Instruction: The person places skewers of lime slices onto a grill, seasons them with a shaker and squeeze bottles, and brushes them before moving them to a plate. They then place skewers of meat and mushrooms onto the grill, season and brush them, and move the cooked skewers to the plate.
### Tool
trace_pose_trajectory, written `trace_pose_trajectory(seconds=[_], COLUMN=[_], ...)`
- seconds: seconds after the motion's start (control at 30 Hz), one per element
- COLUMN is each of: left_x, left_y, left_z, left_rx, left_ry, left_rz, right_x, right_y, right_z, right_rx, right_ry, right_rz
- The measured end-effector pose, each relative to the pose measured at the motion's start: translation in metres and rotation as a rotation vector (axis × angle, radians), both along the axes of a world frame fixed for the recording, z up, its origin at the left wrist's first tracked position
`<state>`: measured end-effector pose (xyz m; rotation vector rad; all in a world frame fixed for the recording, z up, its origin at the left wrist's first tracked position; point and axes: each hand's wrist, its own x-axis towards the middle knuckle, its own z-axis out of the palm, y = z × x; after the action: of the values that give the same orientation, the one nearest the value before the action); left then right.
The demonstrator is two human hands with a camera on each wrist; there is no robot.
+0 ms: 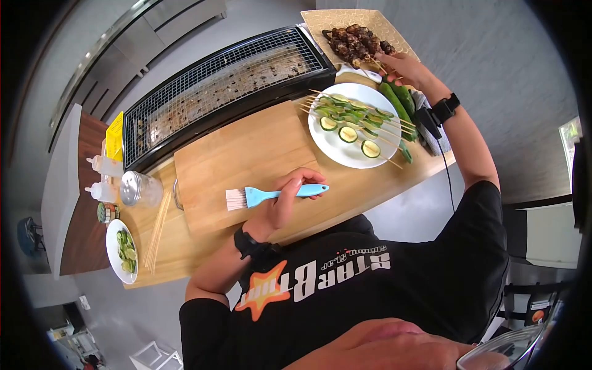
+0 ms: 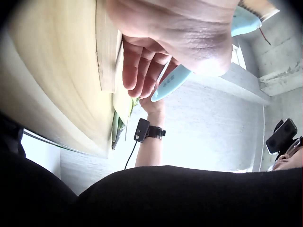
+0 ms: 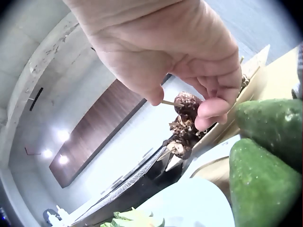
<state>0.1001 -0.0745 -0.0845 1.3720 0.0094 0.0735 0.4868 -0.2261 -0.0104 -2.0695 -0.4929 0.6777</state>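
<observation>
My left hand [image 1: 288, 192] holds a light blue basting brush [image 1: 261, 196] with pale bristles over the wooden cutting board. Its handle [image 2: 171, 84] runs between thumb and loosely bent fingers. At the far right my right hand [image 1: 404, 66] is at a pile of browned meat skewers [image 1: 357, 43] on a tan patterned tray [image 1: 320, 23]. In the right wrist view the thumb and bent fingers are at the bare stick end of one meat skewer [image 3: 185, 106]. A white plate [image 1: 333, 151] of skewered zucchini slices [image 1: 347, 134] lies between the hands.
A long black grill [image 1: 228, 80] with a wire mesh stands behind the cutting board [image 1: 240, 151]. Whole green cucumbers or zucchini [image 1: 394, 102] lie below the right hand. Left are squeeze bottles [image 1: 102, 192], a glass jar [image 1: 142, 190], bare sticks [image 1: 159, 231] and a small plate [image 1: 113, 240] of slices.
</observation>
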Motion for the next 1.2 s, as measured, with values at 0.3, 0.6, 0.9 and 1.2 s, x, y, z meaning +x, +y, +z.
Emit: trace_pose_trajectory(seconds=[0.3, 0.6, 0.9, 1.2], left_x=[0.0, 0.001, -0.001, -0.002], left_y=[0.003, 0.004, 0.003, 0.004], left_z=[-0.001, -0.001, 0.0, -0.001], left_rx=[-0.032, -0.041, -0.039, -0.102], left_ry=[-0.001, -0.041, -0.053, -0.048], left_rz=[0.001, 0.005, 0.019, -0.007], right_x=[0.015, 0.004, -0.072, -0.169], right_y=[0.006, 0.01, 0.049, 0.142], right_z=[-0.006, -0.017, 0.016, -0.001], right_rx=[-0.055, 0.085, 0.462, 0.519], right_ry=[0.215, -0.377, 0.069, 0.338], right_rz=[-0.014, -0.068, -0.024, 0.279])
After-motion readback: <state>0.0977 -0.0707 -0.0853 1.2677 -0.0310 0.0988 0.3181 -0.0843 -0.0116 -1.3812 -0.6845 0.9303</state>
